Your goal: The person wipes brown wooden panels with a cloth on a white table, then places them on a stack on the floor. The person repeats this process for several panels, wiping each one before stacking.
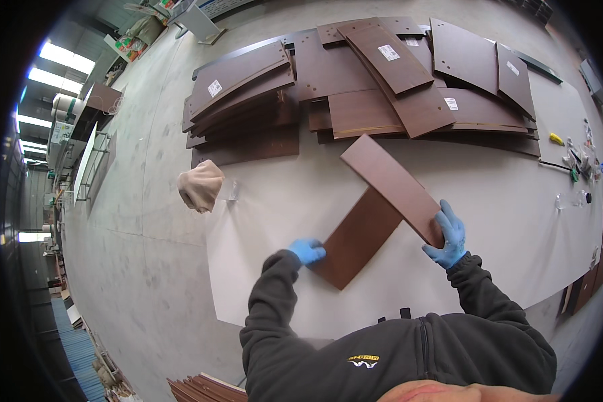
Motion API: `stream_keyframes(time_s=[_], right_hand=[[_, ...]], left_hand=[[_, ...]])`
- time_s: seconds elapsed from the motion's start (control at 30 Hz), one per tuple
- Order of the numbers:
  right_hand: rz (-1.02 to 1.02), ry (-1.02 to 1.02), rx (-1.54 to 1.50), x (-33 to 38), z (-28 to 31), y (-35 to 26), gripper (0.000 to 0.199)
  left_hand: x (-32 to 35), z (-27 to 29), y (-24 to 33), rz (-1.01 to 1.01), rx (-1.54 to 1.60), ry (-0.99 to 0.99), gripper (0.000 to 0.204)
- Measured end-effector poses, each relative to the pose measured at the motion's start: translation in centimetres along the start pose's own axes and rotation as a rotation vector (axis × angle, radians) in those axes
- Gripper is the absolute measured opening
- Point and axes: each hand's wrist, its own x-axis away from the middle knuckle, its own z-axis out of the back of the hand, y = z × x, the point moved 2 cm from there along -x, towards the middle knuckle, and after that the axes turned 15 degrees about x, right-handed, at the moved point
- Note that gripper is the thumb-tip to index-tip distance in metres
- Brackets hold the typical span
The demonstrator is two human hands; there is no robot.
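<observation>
Two brown rectangular boards cross each other over the white tabletop. The lower board (358,241) slants from lower left to upper right, its upper end hidden beneath the other. My left hand (307,251), in a blue glove, is closed on its lower left edge. The upper board (390,184) lies across it, slanting the other way, with its far end close to the piled panels. Its near right end is in the grip of my right hand (451,234), also blue-gloved, with the thumb low and the fingers along the side.
Brown panels (362,87), some with white labels, are heaped along the table's (516,214) far side. A beige cloth-like cover (201,186) stands at the left edge. At the right lie a yellow tool (556,139) and small plastic bags (569,199). More brown boards (208,388) sit at the bottom.
</observation>
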Motion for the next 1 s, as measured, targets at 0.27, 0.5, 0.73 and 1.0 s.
stream_keyframes(time_s=[0.27,0.5,0.73,1.0], right_hand=[[0.081,-0.068,-0.078,-2.1,-2.1,-2.1,0.093],[0.128,-0.121,0.020,-1.6,-3.8,-2.6,0.094],[0.280,-0.301,0.205,-1.5,-5.4,-1.5,0.102],[0.296,-0.291,0.308,-2.6,-8.0,-4.4,0.107]], left_hand=[[2.4,17.0,23.6,-1.218,-0.458,1.059,0.038],[0.5,13.6,29.2,-1.415,-0.498,1.188,0.044],[2.9,-1.1,8.8,-1.024,-0.152,1.062,0.052],[14.7,-13.3,-11.0,-0.653,-0.072,1.246,0.049]])
